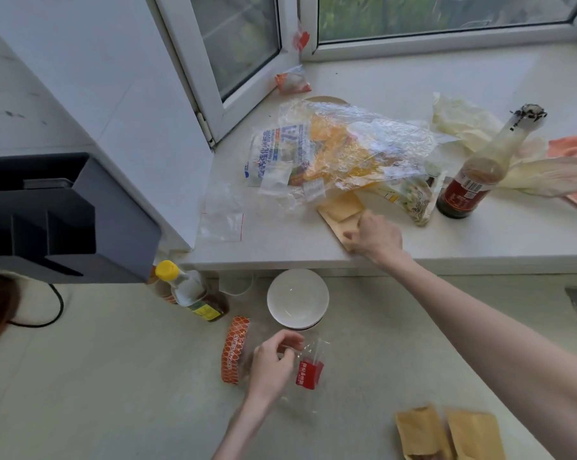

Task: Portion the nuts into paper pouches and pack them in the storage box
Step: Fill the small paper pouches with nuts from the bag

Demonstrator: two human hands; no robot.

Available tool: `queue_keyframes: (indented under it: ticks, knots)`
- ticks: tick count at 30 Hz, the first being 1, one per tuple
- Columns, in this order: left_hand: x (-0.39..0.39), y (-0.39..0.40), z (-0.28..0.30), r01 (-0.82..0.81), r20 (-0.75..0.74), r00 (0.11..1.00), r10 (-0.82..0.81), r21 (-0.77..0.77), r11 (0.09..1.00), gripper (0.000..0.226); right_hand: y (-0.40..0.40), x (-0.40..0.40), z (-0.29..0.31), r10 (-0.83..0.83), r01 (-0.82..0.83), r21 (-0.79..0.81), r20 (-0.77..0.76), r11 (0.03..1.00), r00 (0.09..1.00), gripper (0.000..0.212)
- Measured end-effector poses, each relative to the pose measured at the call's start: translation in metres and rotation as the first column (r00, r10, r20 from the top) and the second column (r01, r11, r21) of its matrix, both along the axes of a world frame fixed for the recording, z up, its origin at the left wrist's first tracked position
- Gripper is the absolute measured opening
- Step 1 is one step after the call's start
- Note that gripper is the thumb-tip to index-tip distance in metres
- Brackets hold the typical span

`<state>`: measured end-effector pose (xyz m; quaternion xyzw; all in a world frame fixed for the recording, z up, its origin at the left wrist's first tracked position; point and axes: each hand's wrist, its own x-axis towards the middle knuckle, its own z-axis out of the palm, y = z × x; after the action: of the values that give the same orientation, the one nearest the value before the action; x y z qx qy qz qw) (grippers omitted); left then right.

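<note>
My right hand (375,239) reaches up to the windowsill and pinches a flat brown paper pouch (338,215) lying near the sill's front edge. My left hand (273,361) is down on the counter, its fingers curled on a clear plastic bag (302,370) with an orange band and a red label; its contents are hard to make out. Two brown paper pouches (419,433) (476,434) lie side by side at the counter's bottom right. No storage box is visible.
A white bowl (297,298) stands under the sill edge. Oil bottles (194,290) stand left of it. On the sill lie crinkled plastic bags (330,151), a dark sauce bottle (469,180) and a small zip bag (222,214). A dark appliance (58,214) sits at left.
</note>
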<state>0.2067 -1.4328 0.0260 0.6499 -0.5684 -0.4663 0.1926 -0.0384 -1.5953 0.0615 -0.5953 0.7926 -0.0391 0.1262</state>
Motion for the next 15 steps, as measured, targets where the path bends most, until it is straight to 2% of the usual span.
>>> queue_keyframes:
  ticks: [3,6,8,11,13,15]
  knots:
    - [0.007,0.001,0.002,0.002,-0.007,1.0,-0.002,0.021,1.0,0.035,-0.006,-0.014,0.006,-0.194,0.189,0.116,0.026,0.975,0.981,0.077]
    - [0.012,0.003,0.007,-0.01,-0.019,1.0,0.011,0.032,0.999,0.035,-0.001,-0.022,0.003,-0.254,0.237,0.195,0.068,0.952,0.965,0.089]
    - [0.012,0.005,0.01,-0.009,-0.028,1.0,0.01,0.036,0.999,0.034,0.004,-0.024,0.001,-0.283,0.256,0.208,0.112,0.944,0.953,0.079]
    - [0.009,0.008,0.018,0.007,-0.029,1.0,-0.007,0.018,1.0,0.033,0.017,-0.027,0.003,-0.277,0.24,0.176,0.229,0.955,0.933,0.039]
    - [0.007,0.008,0.026,0.005,-0.057,0.998,-0.006,-0.006,1.0,0.035,0.028,-0.028,0.007,-0.233,0.21,0.103,0.36,0.972,0.903,0.032]
    - [0.002,0.006,0.038,-0.006,-0.093,0.996,0.001,-0.062,0.998,0.035,0.043,-0.027,0.019,-0.154,0.17,-0.001,0.417,0.986,0.896,0.031]
